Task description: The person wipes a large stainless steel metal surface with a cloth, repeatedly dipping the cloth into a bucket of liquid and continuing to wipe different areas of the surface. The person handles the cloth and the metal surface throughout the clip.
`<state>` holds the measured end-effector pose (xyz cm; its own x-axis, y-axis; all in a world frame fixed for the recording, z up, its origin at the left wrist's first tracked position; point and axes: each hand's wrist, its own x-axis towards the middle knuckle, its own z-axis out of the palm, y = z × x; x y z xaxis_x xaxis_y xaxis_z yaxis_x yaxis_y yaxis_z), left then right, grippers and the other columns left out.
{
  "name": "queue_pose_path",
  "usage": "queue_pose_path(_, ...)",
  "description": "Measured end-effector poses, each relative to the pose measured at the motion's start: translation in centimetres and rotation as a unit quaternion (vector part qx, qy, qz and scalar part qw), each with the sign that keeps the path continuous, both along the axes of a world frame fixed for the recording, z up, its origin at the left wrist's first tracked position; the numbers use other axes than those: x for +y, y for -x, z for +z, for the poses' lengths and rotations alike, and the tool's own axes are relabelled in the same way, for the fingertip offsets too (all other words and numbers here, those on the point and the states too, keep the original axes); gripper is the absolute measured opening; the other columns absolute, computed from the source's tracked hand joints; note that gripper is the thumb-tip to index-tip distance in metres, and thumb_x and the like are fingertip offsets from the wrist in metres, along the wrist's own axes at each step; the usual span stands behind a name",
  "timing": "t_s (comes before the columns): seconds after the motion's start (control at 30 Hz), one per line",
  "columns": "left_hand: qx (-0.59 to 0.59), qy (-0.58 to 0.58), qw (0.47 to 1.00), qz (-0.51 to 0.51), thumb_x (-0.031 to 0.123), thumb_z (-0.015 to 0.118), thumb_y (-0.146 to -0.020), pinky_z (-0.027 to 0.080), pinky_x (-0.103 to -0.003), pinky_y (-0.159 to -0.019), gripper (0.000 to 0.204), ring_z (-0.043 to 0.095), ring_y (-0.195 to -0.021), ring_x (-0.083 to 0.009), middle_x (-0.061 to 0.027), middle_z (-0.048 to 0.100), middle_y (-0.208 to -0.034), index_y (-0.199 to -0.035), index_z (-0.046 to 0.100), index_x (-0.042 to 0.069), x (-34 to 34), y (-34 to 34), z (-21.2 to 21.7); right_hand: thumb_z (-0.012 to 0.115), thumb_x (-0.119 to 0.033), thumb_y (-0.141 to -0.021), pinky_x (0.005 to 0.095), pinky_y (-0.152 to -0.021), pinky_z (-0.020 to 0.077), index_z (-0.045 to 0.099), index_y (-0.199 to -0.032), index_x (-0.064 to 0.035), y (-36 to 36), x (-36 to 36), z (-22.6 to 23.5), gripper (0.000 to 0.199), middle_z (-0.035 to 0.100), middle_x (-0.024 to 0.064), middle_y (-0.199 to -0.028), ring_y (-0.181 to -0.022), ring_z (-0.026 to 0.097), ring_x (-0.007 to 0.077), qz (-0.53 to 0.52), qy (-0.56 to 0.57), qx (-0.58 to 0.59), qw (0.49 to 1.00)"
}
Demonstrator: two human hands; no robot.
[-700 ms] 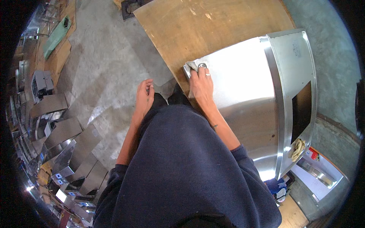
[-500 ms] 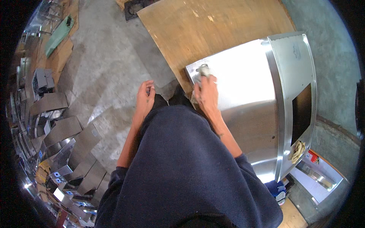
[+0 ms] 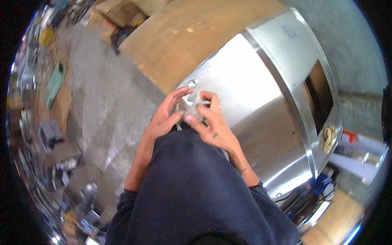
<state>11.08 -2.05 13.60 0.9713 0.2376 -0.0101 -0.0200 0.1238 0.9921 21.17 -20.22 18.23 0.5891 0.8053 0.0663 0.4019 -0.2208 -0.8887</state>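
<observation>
A crumpled pale grey rag (image 3: 193, 108) is gripped in my right hand (image 3: 217, 127), in front of my body at the near left corner of a shiny sheet-metal panel (image 3: 249, 100). My left hand (image 3: 164, 116) is raised beside the rag, with fingers extended and apart. Whether its fingertips touch the rag is blurred. A small round hole or fitting (image 3: 192, 83) shows on the panel's corner just beyond my hands. The panel's far right part rises into a raised section with a dark rectangular opening (image 3: 320, 98).
The metal panel lies on a wooden tabletop (image 3: 179, 38). A yellowish cloth (image 3: 328, 139) hangs at the panel's right edge. Concrete floor (image 3: 108, 94) spreads to the left, with several metal parts (image 3: 61, 151) piled along that side. Cardboard boxes (image 3: 122, 14) stand at the far left of the table.
My right hand has drawn the rag off the panel's corner toward my body. My left hand has come up and right beside it. The view has turned, shifting the surroundings.
</observation>
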Motion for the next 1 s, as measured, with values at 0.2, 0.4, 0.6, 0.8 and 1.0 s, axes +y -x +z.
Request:
queue_pose_path(0.2,0.094,0.175,0.965,-0.169,0.011,0.064,-0.099,0.047,-0.034,-0.103,0.051,0.062,-0.115,-0.0150,-0.0083,0.065,-0.121,-0.148,0.051,0.000,0.7,-3.9,2.7,0.079,-0.027,-0.095,0.0451,-0.107,0.0405,0.067,-0.091,0.0018,-2.5,-2.1,3.8,0.032,0.040,0.0203,-0.134,-0.127,0.041,0.0314,-0.070,-0.029,0.027,0.997)
queue_pose_path(0.4,0.033,0.099,0.984,-0.146,0.011,0.072,-0.102,0.049,-0.030,-0.092,0.025,0.061,-0.104,-0.0096,-0.0023,0.067,-0.113,-0.122,0.060,0.002,1.1,-8.6,4.2,0.073,-0.032,-0.102,0.0336,-0.097,0.0462,0.068,-0.111,-0.0011,-4.0,-2.8,3.3,0.033,0.059,0.0108,-0.119,-0.106,0.055,0.0172,-0.298,-0.123,0.316,0.892)
queue_pose_path(0.6,0.037,0.067,0.982,-0.172,0.012,0.070,-0.104,0.048,-0.025,-0.086,0.024,0.060,-0.097,-0.0066,-0.0017,0.068,-0.103,-0.122,0.057,0.003,1.9,-15.0,7.2,0.080,-0.022,-0.097,0.0321,-0.103,0.0491,0.068,-0.131,-0.0024,-4.2,-1.3,2.5,0.040,0.069,0.0041,-0.125,-0.117,0.063,0.0153,-0.241,-0.137,0.430,0.859)
queue_pose_path(0.8,0.081,0.209,0.963,-0.151,0.008,0.065,-0.106,0.049,-0.023,-0.084,0.020,0.060,-0.102,-0.0048,-0.0036,0.070,-0.108,-0.123,0.056,0.006,1.9,-20.8,6.0,0.072,-0.021,-0.101,0.0314,-0.099,0.0499,0.063,-0.134,0.0015,-8.1,4.1,3.5,0.041,0.067,0.0060,-0.116,-0.113,0.063,0.0183,-0.471,-0.164,0.141,0.855)
queue_pose_path(1.0,0.027,0.102,0.960,-0.258,0.011,0.057,-0.109,0.049,-0.030,-0.105,0.036,0.062,-0.117,-0.0149,-0.0093,0.065,-0.132,-0.144,0.054,0.003,2.8,-22.7,1.7,0.068,-0.023,-0.105,0.0333,-0.079,0.0529,0.062,-0.115,-0.0017,-16.8,7.0,3.4,0.024,0.069,0.0114,-0.099,-0.089,0.065,0.0170,-0.548,0.001,0.013,0.836)
